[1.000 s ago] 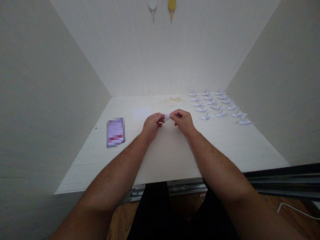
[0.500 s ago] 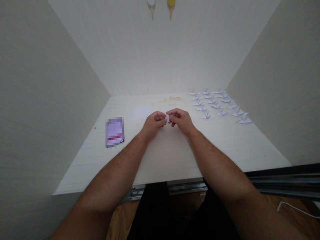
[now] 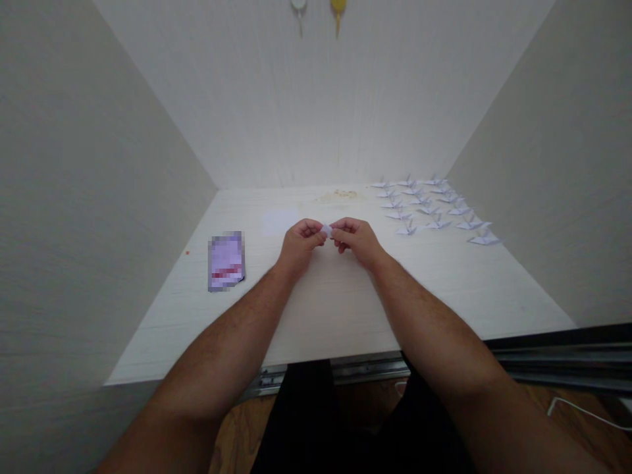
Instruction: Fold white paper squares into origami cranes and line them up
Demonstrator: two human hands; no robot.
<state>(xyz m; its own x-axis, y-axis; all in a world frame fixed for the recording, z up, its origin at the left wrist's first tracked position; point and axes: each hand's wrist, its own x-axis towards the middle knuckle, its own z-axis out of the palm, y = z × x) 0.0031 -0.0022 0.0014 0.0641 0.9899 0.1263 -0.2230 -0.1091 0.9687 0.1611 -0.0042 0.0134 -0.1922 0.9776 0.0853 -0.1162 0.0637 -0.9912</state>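
A small folded piece of white paper (image 3: 326, 230) is pinched between my two hands over the middle of the white tabletop (image 3: 340, 303). My left hand (image 3: 302, 242) grips its left side between thumb and fingers. From the other side, the thumb and fingers of my right hand (image 3: 356, 238) close on its right edge. Its exact folds are too small to make out. Several white paper cranes (image 3: 429, 210) stand in rows to the right of my hands. Behind my left hand a flat pale paper sheet (image 3: 280, 221) lies on the table.
At the left lies a pixelated purple packet (image 3: 226, 261), with a tiny orange speck (image 3: 187, 253) beyond it. A brownish patch (image 3: 343, 195) marks the table near the back wall. White and yellow hooks (image 3: 338, 8) hang on that wall. Side walls close in both ends.
The small folded paper has turned between my fingers and shows more of its white face. My fingertips have shifted slightly around it; the arms have hardly moved.
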